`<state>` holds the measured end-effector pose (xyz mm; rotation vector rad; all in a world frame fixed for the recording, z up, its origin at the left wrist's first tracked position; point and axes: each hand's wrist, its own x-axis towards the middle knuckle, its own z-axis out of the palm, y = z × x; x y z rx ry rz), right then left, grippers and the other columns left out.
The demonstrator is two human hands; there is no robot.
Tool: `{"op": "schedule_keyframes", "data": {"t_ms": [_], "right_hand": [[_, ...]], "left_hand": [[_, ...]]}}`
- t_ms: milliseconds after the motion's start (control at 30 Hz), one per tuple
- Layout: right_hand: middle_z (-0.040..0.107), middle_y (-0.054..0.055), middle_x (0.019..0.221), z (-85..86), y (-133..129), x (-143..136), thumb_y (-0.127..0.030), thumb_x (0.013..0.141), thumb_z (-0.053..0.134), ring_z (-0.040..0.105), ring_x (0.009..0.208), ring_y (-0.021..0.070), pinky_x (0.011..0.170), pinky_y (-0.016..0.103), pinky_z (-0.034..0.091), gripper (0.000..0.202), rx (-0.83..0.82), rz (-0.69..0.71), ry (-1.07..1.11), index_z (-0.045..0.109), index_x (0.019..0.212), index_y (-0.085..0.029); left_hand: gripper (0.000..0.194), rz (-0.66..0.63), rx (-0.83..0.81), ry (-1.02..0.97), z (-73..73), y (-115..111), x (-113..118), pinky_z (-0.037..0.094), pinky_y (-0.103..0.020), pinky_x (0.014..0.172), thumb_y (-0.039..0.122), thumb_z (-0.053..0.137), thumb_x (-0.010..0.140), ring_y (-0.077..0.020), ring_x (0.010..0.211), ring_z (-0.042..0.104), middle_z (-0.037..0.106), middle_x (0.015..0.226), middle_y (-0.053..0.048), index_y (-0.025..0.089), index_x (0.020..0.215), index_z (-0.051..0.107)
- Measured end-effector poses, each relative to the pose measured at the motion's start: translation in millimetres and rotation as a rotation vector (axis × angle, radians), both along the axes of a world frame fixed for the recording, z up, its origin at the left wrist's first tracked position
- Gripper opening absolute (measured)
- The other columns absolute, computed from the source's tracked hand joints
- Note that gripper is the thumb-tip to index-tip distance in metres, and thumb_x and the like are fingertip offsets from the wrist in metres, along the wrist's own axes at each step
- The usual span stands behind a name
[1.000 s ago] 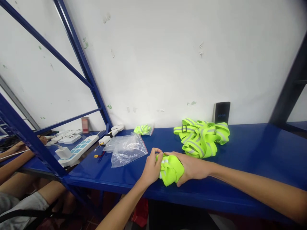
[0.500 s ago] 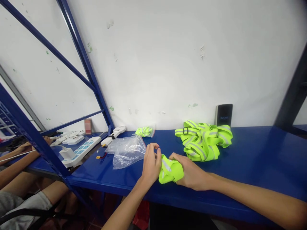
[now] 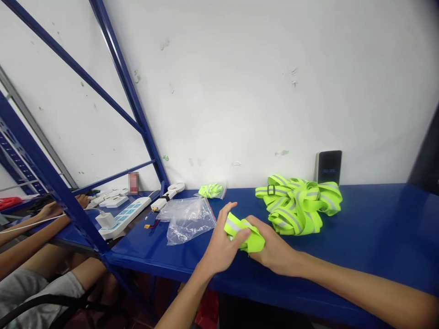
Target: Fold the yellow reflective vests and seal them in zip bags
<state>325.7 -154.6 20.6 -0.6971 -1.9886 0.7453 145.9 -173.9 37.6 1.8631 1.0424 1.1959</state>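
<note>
Between my two hands is a folded bundle of neon-yellow reflective strap (image 3: 253, 238) with a silver stripe, held above the table's front edge. My left hand (image 3: 222, 246) grips its left side, thumb pressed across the front. On the other side my right hand (image 3: 270, 249) is wrapped round the bundle, its fingertips partly hidden behind the fabric. Beyond my right hand lies a loose heap of the same reflective straps (image 3: 302, 205), a black buckle (image 3: 271, 190) showing at its left.
Left of my hands lie clear plastic bags (image 3: 188, 219); behind them is a bagged yellow strap (image 3: 211, 190). A small white fan (image 3: 176, 188), power strip (image 3: 126, 217) and blue frame post (image 3: 85, 219) stand left. A phone (image 3: 329, 167) leans on the wall. Another person's arms (image 3: 51, 219) rest far left.
My left thumb has come over the front of the strap bundle, and the bundle has turned and looks more compact. The whole view has shifted slightly.
</note>
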Motion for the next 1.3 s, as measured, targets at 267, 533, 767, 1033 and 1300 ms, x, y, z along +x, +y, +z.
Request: {"op": "schedule_keyframes", "data": {"t_ms": [267,533,767,1033,1300], "right_hand": [[0.054,0.013,0.121,-13.8,3,5,-0.009,0.079,0.053,0.05,0.113,0.0281,0.096,0.045,0.044,0.052,0.287,0.037,-0.28,0.043,0.129,-0.02],[0.035,0.014,0.147,-4.0,3,18,-0.052,0.075,0.07,0.036,0.134,0.0343,0.108,0.051,0.035,0.107,0.112,0.036,-0.328,0.001,0.154,-0.026],[0.034,0.009,0.147,5.2,12,4,-0.048,0.088,0.056,0.026,0.141,0.0296,0.113,0.051,0.026,0.055,0.105,-0.16,-0.084,0.043,0.139,-0.031],[0.035,0.011,0.149,10.4,0,-6,-0.043,0.086,0.059,0.034,0.137,0.0273,0.112,0.048,0.028,0.079,-0.097,-0.102,0.076,0.016,0.15,-0.028],[0.035,0.01,0.143,15.5,8,-9,-0.043,0.089,0.057,0.035,0.134,0.0249,0.112,0.042,0.03,0.067,0.042,0.052,0.103,0.028,0.147,-0.027]], "left_hand": [[0.078,-0.229,-0.341,-0.187,-11.6,22,-7,0.047,-0.035,0.09,0.041,0.072,0.076,-0.0238,0.105,0.061,0.063,0.118,-0.01,0.024,0.143,0.037],[0.058,-0.128,-0.38,-0.452,-25.1,30,7,0.05,-0.03,0.077,0.042,0.078,0.07,-0.0203,0.085,0.066,0.07,0.099,-0.009,0.015,0.118,0.062],[0.045,0.023,-0.282,-0.591,-26.1,35,10,0.05,-0.027,0.067,0.037,0.082,0.064,-0.0177,0.074,0.064,0.07,0.084,-0.006,0.012,0.097,0.066],[0.022,0.295,0.226,-0.268,-12.0,21,5,0.046,-0.026,0.066,0.038,0.07,0.077,-0.0167,0.071,0.06,0.065,0.078,-0.003,0.016,0.083,0.067],[0.014,0.307,0.396,-0.201,-16.2,16,13,0.048,-0.035,0.078,0.035,0.066,0.079,-0.022,0.083,0.063,0.069,0.089,-0.007,0.022,0.082,0.066]]}}
